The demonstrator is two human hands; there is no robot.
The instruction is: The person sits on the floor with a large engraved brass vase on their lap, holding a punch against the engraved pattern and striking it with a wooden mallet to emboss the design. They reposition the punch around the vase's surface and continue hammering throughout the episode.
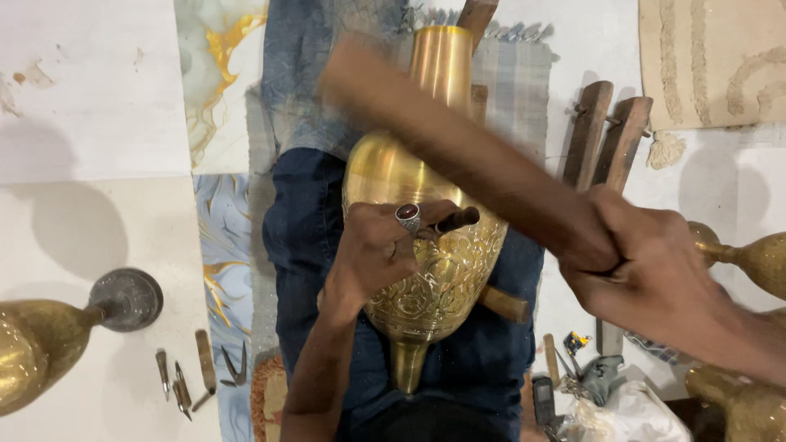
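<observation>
A large brass vase (426,164) lies on its side across my lap, its belly covered with engraved scrollwork. My left hand (381,250), wearing a ring with a dark red stone, rests on the engraved belly and pinches a small dark chisel (456,220) against the metal. My right hand (655,270) grips a long wooden mallet (458,151), blurred with motion, that stretches diagonally up-left over the vase. My legs in blue jeans (307,245) lie under the vase.
Another brass vase (49,340) with a grey foot lies at the left. Several small engraving tools (201,372) sit on the floor beside it. More brass pieces (749,262) are at the right, with wooden blocks (606,135), a phone (543,399) and crumpled plastic.
</observation>
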